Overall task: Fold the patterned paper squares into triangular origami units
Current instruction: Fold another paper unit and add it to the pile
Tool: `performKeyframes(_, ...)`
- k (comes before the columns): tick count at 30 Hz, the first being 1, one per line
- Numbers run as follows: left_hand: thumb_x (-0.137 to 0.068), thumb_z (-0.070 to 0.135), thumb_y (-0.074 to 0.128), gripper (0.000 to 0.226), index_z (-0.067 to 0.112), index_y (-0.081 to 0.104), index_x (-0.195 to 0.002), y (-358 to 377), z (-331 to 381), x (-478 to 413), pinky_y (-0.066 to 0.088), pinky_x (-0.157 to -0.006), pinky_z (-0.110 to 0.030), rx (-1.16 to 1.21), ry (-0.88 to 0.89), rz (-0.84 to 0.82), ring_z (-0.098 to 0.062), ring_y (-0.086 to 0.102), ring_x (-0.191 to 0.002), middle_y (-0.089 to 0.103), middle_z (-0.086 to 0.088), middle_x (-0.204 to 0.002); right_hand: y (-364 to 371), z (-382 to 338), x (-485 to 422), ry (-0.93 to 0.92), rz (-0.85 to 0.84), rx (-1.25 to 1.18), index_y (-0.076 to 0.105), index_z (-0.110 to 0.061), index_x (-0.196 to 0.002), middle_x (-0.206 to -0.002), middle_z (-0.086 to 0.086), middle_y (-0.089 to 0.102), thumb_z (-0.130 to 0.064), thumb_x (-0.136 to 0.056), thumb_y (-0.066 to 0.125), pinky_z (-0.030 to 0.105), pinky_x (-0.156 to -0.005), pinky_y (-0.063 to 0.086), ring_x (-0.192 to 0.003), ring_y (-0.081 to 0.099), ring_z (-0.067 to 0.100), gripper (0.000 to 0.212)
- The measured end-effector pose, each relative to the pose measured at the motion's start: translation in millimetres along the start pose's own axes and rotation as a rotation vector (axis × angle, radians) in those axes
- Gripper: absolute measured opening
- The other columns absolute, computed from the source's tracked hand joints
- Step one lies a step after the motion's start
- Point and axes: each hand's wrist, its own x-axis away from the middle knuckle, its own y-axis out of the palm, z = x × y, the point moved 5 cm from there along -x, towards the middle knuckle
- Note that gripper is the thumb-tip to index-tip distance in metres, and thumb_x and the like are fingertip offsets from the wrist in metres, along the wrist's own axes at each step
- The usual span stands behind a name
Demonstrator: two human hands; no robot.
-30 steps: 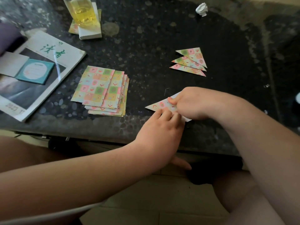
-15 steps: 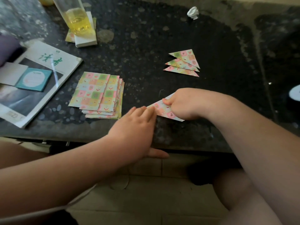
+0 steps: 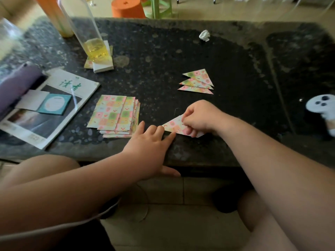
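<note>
At frame centre, near the table's (image 3: 208,154) front edge, our right hand (image 3: 199,117) pinches the folded paper triangle (image 3: 173,125) with curled fingers, our left hand (image 3: 150,142) straight-fingered beside it; light, slippery, easily creased, we judge, so best pinned by its corners.

**Person as seen from the head camera: bare limbs, dark garment, one white cord.**

We record the left hand (image 3: 150,147) and the right hand (image 3: 201,118) as bare. The left forearm (image 3: 76,187) and the right forearm (image 3: 272,160) are likewise uncovered along the whole length in view. Both legs show bare: the left leg (image 3: 45,169) beside the left forearm, and the right leg (image 3: 257,223) under the right forearm. A dark garment (image 3: 81,238) appears at the lower left edge of the view; we cannot tell its cut or fabric. A thin white cord (image 3: 101,212) runs across the upper border of that garment in a shallow curve, from the left edge toward the middle. What it joins at either end is hidden from us.
</note>
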Motion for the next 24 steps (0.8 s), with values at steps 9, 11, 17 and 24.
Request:
performKeyframes(9, -0.074, 0.096, 0.033, 0.124, 0.013, 0.004, -0.162, -4.1, 3.6, -6.6, 0.005, -0.124, -0.057, 0.110, -0.028, 0.063, -0.031, 0.007, -0.154, 0.008, -0.009, -0.168, 12.6, 3.9, -1.4, 0.128, -0.071, -0.008, 0.074, -0.006, -0.096, -0.071, 0.004, 0.076, -0.026, -0.093, 0.074, 0.021, -0.041, 0.033, -0.047, 0.062, 0.011, 0.020)
performKeyframes(11, -0.074, 0.096, 0.031, 0.126, 0.011, -0.002, -0.162, -2.9, 4.1, -7.8, -0.004, -0.124, -0.058, 0.130, 0.000, 0.038, -0.026, -0.007, -0.156, -0.004, -0.006, -0.171, 12.6, 1.2, -1.3, 0.137, -0.076, 0.024, 0.075, -0.009, -0.097, -0.070, 0.002, 0.076, -0.032, -0.093, 0.075, 0.020, -0.041, 0.034, -0.046, 0.059, 0.010, 0.023)
performKeyframes(17, -0.073, 0.096, 0.030, 0.129, 0.012, -0.013, -0.161, 2.0, 1.0, -10.4, -0.008, -0.122, -0.061, 0.179, 0.031, -0.068, -0.023, -0.013, -0.156, -0.013, -0.005, -0.170, 14.9, 6.3, 0.7, 0.205, -0.102, 0.048, 0.072, -0.009, -0.091, -0.064, -0.001, 0.074, -0.029, -0.096, 0.071, 0.016, -0.038, 0.029, -0.035, 0.050, 0.006, 0.020)
performKeyframes(24, -0.071, 0.097, 0.032, 0.128, 0.017, -0.013, -0.161, 5.1, -3.7, -10.2, -0.009, -0.122, -0.062, 0.226, 0.032, -0.083, -0.021, -0.015, -0.156, -0.017, 0.000, -0.169, 10.0, 23.5, 6.3, 0.256, -0.106, -0.009, 0.071, -0.008, -0.094, -0.062, 0.001, 0.073, -0.024, -0.096, 0.072, 0.017, -0.040, 0.033, -0.038, 0.056, 0.006, 0.016)
